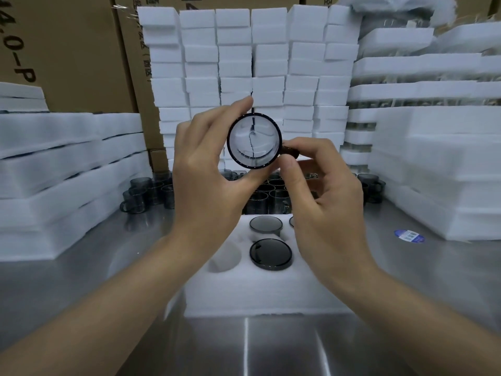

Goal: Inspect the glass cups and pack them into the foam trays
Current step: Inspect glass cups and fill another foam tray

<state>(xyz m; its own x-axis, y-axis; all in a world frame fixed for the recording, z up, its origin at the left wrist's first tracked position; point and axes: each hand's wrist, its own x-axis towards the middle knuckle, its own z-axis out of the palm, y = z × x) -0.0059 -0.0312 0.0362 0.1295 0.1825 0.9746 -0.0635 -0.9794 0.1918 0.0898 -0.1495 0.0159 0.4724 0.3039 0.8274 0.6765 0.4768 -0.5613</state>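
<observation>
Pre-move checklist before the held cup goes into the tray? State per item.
1. Grip: left hand holds the smoked-glass cup by its body, right hand pinches its handle: ok.
2. Cup free of cracks: dark line seen through it matches the gap in the foam block wall behind: cannot tell.
3. Free pocket in foam tray, front left: ok.
4. Packed cups sit base up in their pockets: ok.
5. Right side of the tray: hidden by the right hand: cannot tell.
</observation>
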